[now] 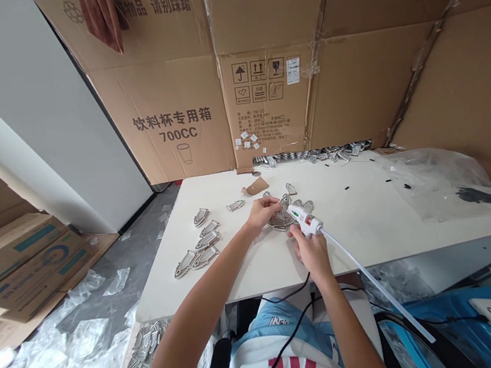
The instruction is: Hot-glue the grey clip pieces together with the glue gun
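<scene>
My right hand (314, 254) is wrapped round a white hot glue gun (305, 219), a long glue stick (373, 279) trailing from its back end. The gun's nozzle points at a small heap of silver metal frame-shaped pieces (280, 220). My left hand (263, 212) is closed at the heap, its fingertips pinching one silver metal piece (284, 204) near the nozzle; the fingers partly hide it. To the left lie several more such metal pieces (207, 239), loosely lined up on the white table (249, 269).
A cardboard wall (157, 86) closes off the back, with more metal pieces (337, 153) at its foot. Clear plastic bags (438, 179) lie at the right, near small black bits (407, 186). A black cable (291, 337) crosses my lap. Beside me stands a blue plastic object (469, 323).
</scene>
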Demonstrator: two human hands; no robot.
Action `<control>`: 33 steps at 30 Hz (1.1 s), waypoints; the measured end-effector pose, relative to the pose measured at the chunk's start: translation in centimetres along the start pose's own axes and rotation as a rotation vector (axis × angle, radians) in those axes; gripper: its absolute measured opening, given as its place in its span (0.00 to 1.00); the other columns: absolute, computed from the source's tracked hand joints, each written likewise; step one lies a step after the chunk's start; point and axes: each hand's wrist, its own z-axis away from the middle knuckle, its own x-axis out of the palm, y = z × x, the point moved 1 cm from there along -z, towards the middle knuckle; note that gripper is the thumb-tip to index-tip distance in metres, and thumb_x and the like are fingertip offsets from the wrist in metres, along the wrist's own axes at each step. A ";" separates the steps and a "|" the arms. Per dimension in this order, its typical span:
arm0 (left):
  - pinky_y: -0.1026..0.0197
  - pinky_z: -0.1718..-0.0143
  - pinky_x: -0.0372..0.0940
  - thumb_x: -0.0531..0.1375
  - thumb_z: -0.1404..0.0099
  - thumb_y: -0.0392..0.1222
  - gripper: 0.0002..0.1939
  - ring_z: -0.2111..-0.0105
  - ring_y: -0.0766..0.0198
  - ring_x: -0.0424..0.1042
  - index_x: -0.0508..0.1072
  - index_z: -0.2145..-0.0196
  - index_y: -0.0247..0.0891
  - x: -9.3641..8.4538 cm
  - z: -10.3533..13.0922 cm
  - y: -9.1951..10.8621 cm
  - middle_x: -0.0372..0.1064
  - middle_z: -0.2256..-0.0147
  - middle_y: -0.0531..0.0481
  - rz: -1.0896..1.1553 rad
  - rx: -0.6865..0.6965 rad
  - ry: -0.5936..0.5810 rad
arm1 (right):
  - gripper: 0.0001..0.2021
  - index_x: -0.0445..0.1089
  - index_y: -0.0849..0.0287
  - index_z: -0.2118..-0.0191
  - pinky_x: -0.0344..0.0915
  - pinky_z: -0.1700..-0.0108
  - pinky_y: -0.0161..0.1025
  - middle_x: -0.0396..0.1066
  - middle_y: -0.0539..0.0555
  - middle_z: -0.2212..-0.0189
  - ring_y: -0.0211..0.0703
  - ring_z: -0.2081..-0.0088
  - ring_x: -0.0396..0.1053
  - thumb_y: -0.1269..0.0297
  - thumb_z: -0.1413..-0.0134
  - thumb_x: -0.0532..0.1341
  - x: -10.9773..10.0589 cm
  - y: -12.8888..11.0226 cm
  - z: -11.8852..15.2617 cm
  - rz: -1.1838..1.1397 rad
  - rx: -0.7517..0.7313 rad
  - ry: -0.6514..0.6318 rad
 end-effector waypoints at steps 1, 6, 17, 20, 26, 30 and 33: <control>0.62 0.71 0.62 0.77 0.52 0.46 0.16 0.71 0.65 0.71 0.81 0.67 0.37 0.0 0.0 -0.1 0.76 0.69 0.49 0.002 0.000 0.005 | 0.21 0.74 0.55 0.57 0.58 0.81 0.40 0.76 0.52 0.75 0.42 0.83 0.62 0.40 0.36 0.62 0.0 -0.1 0.0 -0.019 0.031 -0.010; 0.63 0.71 0.61 0.77 0.51 0.45 0.16 0.72 0.66 0.70 0.81 0.66 0.37 0.0 0.0 0.0 0.76 0.71 0.51 0.026 0.039 0.023 | 0.21 0.74 0.55 0.56 0.58 0.81 0.40 0.80 0.55 0.67 0.41 0.82 0.62 0.40 0.38 0.63 0.0 -0.4 -0.1 -0.072 0.097 -0.040; 0.62 0.66 0.63 0.76 0.51 0.43 0.15 0.69 0.65 0.72 0.83 0.66 0.35 -0.3 -0.3 -0.5 0.78 0.68 0.48 0.017 0.092 0.017 | 0.26 0.74 0.57 0.51 0.58 0.80 0.38 0.80 0.54 0.68 0.39 0.81 0.62 0.39 0.41 0.66 0.0 -0.5 -0.2 -0.124 0.131 -0.045; 0.62 0.67 0.63 0.77 0.51 0.45 0.15 0.69 0.65 0.72 0.83 0.67 0.36 -0.4 -0.3 -0.6 0.78 0.69 0.48 0.009 0.103 0.032 | 0.26 0.75 0.57 0.51 0.59 0.79 0.39 0.79 0.54 0.68 0.41 0.80 0.63 0.39 0.42 0.66 0.1 -0.3 -0.3 -0.136 0.131 -0.040; 0.62 0.68 0.64 0.77 0.52 0.43 0.14 0.70 0.64 0.73 0.83 0.68 0.36 -0.3 -0.3 -0.4 0.78 0.70 0.49 0.029 0.109 0.053 | 0.23 0.74 0.55 0.54 0.60 0.77 0.39 0.79 0.54 0.68 0.41 0.80 0.63 0.40 0.42 0.66 0.1 0.3 -0.6 -0.126 0.118 -0.053; 0.62 0.68 0.64 0.78 0.53 0.43 0.15 0.70 0.64 0.73 0.82 0.68 0.36 -0.3 -0.4 -0.4 0.78 0.71 0.50 0.039 0.091 0.064 | 0.22 0.74 0.55 0.55 0.61 0.76 0.39 0.79 0.54 0.69 0.40 0.80 0.63 0.41 0.41 0.66 0.1 0.6 -0.7 -0.115 0.103 -0.065; 0.62 0.67 0.64 0.78 0.53 0.44 0.16 0.70 0.64 0.73 0.82 0.68 0.36 -0.3 -0.4 -0.4 0.77 0.72 0.50 0.051 0.085 0.069 | 0.22 0.75 0.55 0.55 0.61 0.77 0.39 0.79 0.53 0.69 0.40 0.80 0.63 0.41 0.42 0.66 0.1 0.4 -0.7 -0.117 0.094 -0.064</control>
